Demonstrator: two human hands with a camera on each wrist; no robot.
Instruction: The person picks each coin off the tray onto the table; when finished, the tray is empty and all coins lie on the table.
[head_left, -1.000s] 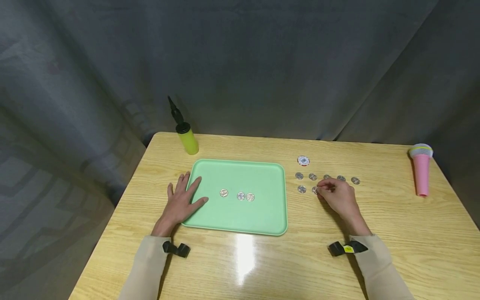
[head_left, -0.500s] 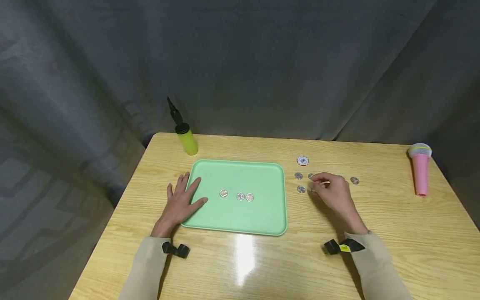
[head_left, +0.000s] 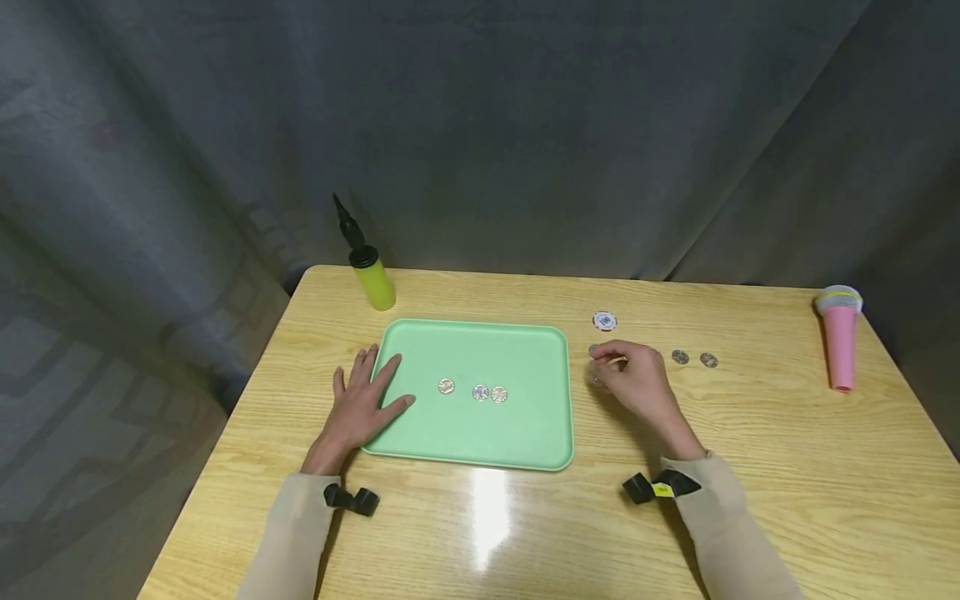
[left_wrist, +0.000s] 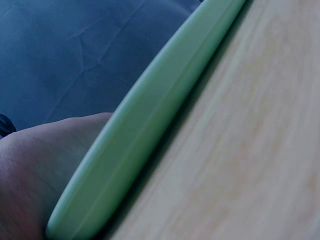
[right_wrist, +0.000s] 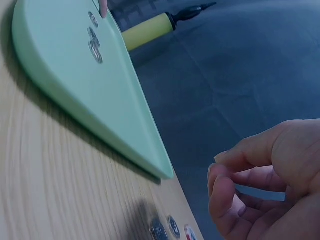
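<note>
My left hand (head_left: 362, 408) rests with spread fingers over the left edge of a mint green tray (head_left: 525, 358). Several silver coins lie on the table to the tray's right, and one of them, a coin (head_left: 680, 357), shows beyond the knuckles of my right hand (head_left: 637, 377). That hand hovers just right of the tray, fingers loosely curled and thumb near the index tip. No coin shows between these fingertips in the right wrist view; the hand covers part of the coin rows. Inside the tray are three coins, including a middle coin (head_left: 480, 392).
A white and red poker chip (head_left: 604, 321) lies behind the coins. At the back left stands a yellow-green hand pump (head_left: 375, 283) with a black nozzle. A pink toy microphone (head_left: 840, 346) lies near the table's right edge. Dark curtains (head_left: 480, 142) hang behind.
My right hand has moved left from a coin in the nearer row towards the tray, uncovering coins in the far row. My left hand has stayed still.
</note>
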